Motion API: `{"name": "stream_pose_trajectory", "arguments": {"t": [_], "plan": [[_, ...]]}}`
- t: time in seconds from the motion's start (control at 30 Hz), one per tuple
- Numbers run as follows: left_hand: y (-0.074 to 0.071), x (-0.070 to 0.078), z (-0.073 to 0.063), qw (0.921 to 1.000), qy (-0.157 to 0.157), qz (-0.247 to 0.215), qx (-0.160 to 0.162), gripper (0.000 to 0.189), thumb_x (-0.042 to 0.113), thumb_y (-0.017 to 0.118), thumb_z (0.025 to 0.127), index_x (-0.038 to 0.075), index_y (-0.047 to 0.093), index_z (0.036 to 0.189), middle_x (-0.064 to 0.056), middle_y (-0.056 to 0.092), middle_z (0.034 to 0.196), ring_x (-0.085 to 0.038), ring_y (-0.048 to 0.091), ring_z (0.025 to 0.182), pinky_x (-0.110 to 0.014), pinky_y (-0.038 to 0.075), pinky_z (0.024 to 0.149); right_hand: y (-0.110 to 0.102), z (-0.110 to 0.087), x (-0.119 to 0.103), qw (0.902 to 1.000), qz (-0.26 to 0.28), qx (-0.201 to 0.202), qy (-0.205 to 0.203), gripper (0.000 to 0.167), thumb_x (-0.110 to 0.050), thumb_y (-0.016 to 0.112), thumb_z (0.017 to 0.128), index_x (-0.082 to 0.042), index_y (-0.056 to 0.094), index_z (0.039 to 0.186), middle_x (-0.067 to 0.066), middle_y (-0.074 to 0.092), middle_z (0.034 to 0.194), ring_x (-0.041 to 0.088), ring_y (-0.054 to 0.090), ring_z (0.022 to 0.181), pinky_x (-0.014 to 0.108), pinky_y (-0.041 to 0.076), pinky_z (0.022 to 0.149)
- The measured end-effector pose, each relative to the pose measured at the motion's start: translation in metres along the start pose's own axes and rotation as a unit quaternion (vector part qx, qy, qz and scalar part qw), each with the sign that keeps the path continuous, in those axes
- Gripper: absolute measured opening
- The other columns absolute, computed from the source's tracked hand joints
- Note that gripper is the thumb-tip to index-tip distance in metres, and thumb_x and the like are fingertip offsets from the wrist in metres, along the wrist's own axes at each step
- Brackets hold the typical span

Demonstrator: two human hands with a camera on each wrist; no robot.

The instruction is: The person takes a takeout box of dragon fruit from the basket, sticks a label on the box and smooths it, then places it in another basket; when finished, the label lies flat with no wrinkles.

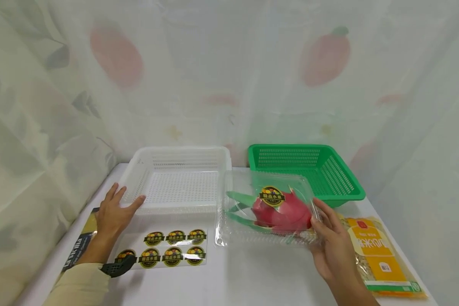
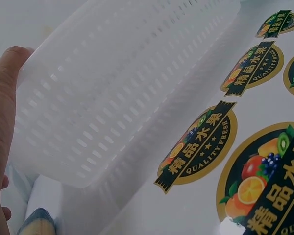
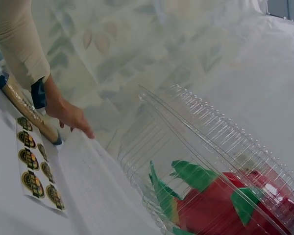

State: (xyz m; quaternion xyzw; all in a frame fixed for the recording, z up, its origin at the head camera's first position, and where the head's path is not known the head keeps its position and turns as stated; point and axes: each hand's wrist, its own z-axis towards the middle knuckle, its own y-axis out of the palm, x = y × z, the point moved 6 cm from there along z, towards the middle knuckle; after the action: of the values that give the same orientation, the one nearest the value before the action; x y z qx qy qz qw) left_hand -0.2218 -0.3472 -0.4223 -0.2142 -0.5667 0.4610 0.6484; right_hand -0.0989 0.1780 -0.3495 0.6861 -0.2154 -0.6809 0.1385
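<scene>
My left hand grips the near left corner of the white plastic basket, thumb along the front rim and fingers at its left side. In the left wrist view, the thumb lies at the rim of that basket. My right hand holds the right edge of a clear plastic clamshell box, which is raised above the table. Inside is a pink dragon fruit with green tips, and a round black-and-gold fruit sticker shows on the lid. The box overlaps both baskets in the head view.
A sheet of round stickers lies before the white basket. Back right stands a green basket. A yellow-and-clear food packet lies at the right edge; a dark-blue packet is under my left forearm. Curtains hang behind.
</scene>
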Motion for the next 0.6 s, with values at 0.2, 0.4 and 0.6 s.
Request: {"name": "stream_pose_trajectory", "arguments": {"t": [0.2, 0.4, 0.6], "plan": [[0.002, 0.0, -0.001, 1.0, -0.001, 0.003, -0.001, 0.09, 0.061, 0.058, 0.087, -0.002, 0.034, 0.147, -0.015, 0.014, 0.158, -0.051, 0.024, 0.133, -0.073, 0.016, 0.092, 0.018, 0.012, -0.008, 0.9999, 0.006, -0.016, -0.003, 0.051, -0.016, 0.048, 0.102, -0.017, 0.032, 0.151, 0.008, 0.022, 0.144, 0.03, 0.028, 0.132, 0.041, 0.044, 0.095], [0.001, 0.0, -0.001, 1.0, -0.004, 0.004, 0.001, 0.09, 0.06, 0.059, 0.087, -0.002, 0.035, 0.146, -0.014, 0.013, 0.159, -0.051, 0.024, 0.133, -0.074, 0.016, 0.092, 0.041, 0.03, -0.013, 0.9995, 0.014, -0.024, -0.016, 0.05, -0.015, 0.05, 0.102, -0.015, 0.034, 0.149, 0.01, 0.03, 0.139, 0.03, 0.033, 0.131, 0.044, 0.046, 0.092], [0.0, 0.001, 0.0, 1.0, -0.006, 0.002, 0.002, 0.09, 0.06, 0.06, 0.086, -0.002, 0.034, 0.147, -0.014, 0.013, 0.159, -0.05, 0.023, 0.134, -0.074, 0.015, 0.093, 0.068, 0.049, -0.014, 0.9997, 0.016, -0.005, -0.017, 0.043, -0.01, 0.047, 0.102, -0.018, 0.043, 0.144, 0.011, 0.035, 0.137, 0.028, 0.036, 0.13, 0.051, 0.046, 0.091]]}}
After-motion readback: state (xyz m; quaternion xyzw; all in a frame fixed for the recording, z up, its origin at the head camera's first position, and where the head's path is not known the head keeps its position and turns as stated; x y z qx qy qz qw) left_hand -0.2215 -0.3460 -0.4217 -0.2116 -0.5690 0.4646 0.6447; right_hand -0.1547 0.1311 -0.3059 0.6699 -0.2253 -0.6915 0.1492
